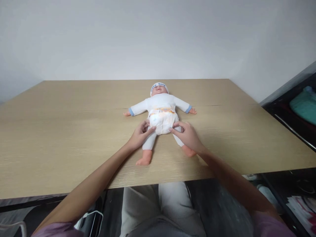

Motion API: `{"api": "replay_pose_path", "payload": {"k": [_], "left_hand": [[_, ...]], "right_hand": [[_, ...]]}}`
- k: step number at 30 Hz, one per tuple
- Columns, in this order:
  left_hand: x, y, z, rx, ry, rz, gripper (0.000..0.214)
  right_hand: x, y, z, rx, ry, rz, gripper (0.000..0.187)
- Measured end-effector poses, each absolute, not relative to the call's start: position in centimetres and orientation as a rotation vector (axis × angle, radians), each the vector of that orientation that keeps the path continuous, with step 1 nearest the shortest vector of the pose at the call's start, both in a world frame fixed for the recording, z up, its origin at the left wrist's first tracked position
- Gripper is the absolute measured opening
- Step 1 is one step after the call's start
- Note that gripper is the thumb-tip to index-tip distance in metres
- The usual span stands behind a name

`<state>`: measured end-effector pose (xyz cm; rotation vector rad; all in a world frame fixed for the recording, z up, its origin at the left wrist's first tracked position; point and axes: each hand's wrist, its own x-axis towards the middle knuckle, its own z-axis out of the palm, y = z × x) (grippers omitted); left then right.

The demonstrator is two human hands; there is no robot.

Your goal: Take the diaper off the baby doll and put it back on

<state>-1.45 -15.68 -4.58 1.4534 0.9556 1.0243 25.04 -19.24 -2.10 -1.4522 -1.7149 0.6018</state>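
A baby doll (161, 100) in a white suit with blue cuffs and a white lettered cap lies on its back, head toward the wall, arms spread. Around its hips is a white diaper (161, 123) with an orange printed band at the waist. My left hand (141, 133) is at the diaper's left leg edge, thumb and fingers closed on it. On the other side my right hand (186, 133) pinches the right leg edge. The doll's bare feet point toward me; my right hand and forearm partly cover the one on the right.
The doll rests on a wide wooden table (74, 141) with a pale wall (148, 39) behind it. At the far right stands a dark piece of furniture with a teal cloth (304, 105) on it. Papers (301, 210) lie low at the right, below the table edge.
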Motion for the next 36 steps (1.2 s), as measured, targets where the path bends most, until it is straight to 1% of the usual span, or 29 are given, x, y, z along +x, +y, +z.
{"api": "replay_pose_path", "payload": {"k": [2,6,9,12,15,17,19,22,24,28,33,36], "left_hand": [[-1.4,-15.7,-5.1,1.443,1.004,1.074,0.053],[-2.2,-16.6,-5.3,1.558,1.104,1.147,0.058],[-3.5,-17.6,-5.0,1.755,1.161,1.184,0.048],[-5.2,-17.7,-5.0,1.944,1.25,1.23,0.037],[-6.5,-15.9,-5.3,2.179,1.363,1.263,0.035],[-7.1,-13.6,-5.6,2.342,1.436,1.244,0.04],[-7.3,-10.7,-5.7,2.431,1.513,1.216,0.048],[-7.4,-6.2,-5.9,2.442,1.601,1.206,0.06],[-7.4,-3.9,-6.0,2.457,1.617,1.192,0.063],[-7.4,-2.4,-5.8,2.559,1.625,1.112,0.061],[-7.7,-3.0,-5.7,2.521,1.756,0.932,0.068],[-7.7,-2.8,-5.7,2.47,1.834,0.829,0.069]], "right_hand": [[24.9,-19.4,-2.6,-1.422,-1.723,0.502,0.019],[25.6,-20.0,-2.9,-1.358,-1.863,0.477,0.021],[26.9,-20.9,-2.7,-1.285,-1.956,0.525,0.028],[28.7,-20.8,-3.1,-1.281,-1.89,0.545,0.031],[30.6,-18.8,-4.2,-1.379,-1.832,0.284,0.03],[31.6,-16.4,-4.9,-1.455,-1.864,0.047,0.034],[32.0,-13.6,-5.3,-1.512,-1.931,-0.111,0.045],[31.7,-9.5,-5.5,-1.529,-2.031,-0.191,0.063],[31.1,-7.4,-5.7,-1.51,-2.059,-0.193,0.07],[30.2,-5.5,-6.3,-1.542,-2.037,-0.205,0.07],[30.7,-5.8,-6.7,-1.574,-1.995,-0.256,0.067],[31.0,-5.9,-6.4,-1.613,-1.964,-0.212,0.065]]}}
